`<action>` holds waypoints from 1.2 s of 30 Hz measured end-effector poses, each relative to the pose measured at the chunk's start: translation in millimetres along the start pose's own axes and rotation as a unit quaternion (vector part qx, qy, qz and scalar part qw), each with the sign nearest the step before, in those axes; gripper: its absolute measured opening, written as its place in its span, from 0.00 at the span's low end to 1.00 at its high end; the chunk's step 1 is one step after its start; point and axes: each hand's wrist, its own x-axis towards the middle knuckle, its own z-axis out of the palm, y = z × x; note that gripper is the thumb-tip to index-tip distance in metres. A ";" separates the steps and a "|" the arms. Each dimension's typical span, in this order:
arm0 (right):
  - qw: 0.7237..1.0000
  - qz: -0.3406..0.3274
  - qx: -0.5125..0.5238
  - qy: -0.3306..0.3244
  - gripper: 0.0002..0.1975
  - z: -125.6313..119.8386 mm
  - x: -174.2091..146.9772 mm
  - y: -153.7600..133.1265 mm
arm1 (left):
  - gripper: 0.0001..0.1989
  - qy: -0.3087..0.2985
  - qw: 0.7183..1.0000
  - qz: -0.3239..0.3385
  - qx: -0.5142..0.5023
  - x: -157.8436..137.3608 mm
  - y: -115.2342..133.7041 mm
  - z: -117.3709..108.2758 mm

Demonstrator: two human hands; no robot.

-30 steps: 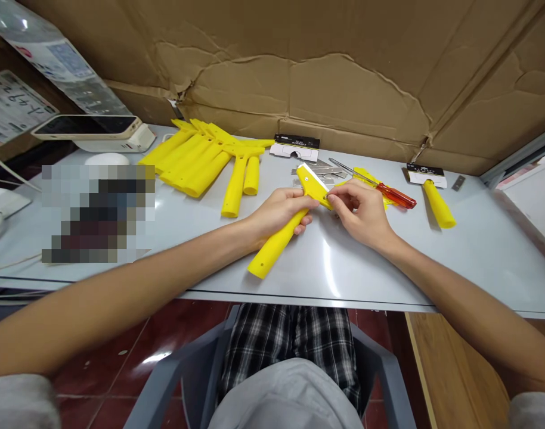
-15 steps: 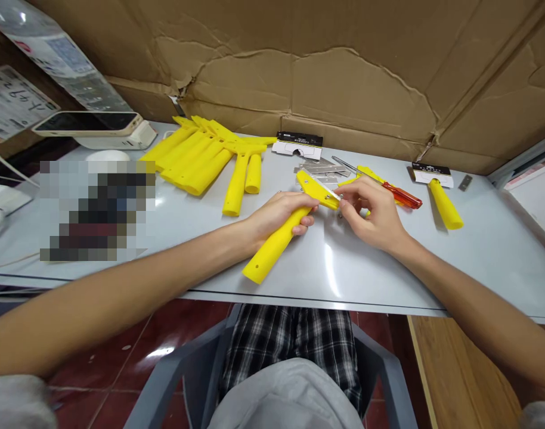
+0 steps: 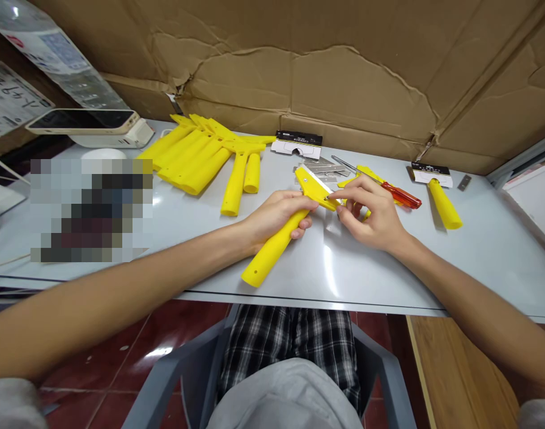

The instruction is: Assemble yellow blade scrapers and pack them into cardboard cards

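1. While the left hand wraps round its handle, a yellow scraper slants across the centre of the frame, its head toward the upper right, above the tabletop.
2. The left hand's grip is closed on that handle just below the head, with the thumb across the neck.
3. Right of centre, the right hand has its fingers bent and partly spread; the index fingertip is at the lower right end of the head, and whether this grip pinches anything small I cannot tell.
4. A pale metal strip runs along the upper right edge of the head.
5. Just behind, loose metal blades lie near a screwdriver with a red handle, its shaft pointing to the upper left; another yellow piece is partly hidden by the right hand.
6. Left of centre, several yellow handles lie in a row, touching one another.
7. Toward the right edge, one more yellow handle meets a black-and-white card at its upper end.
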 end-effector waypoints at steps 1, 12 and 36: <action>1.000 -0.003 0.001 0.002 0.12 -0.1 -0.3 0.2 | 0.06 0.000 1.000 0.002 -0.001 0.1 -0.2 -0.1; 0.998 -0.067 0.008 0.020 0.12 6.1 -1.6 7.5 | 0.07 -0.025 0.999 0.013 0.024 -0.4 -1.6 -1.8; 0.998 -0.061 0.002 0.006 0.11 4.8 -1.6 7.0 | 0.07 -0.029 0.999 0.018 0.019 2.0 -2.2 -2.0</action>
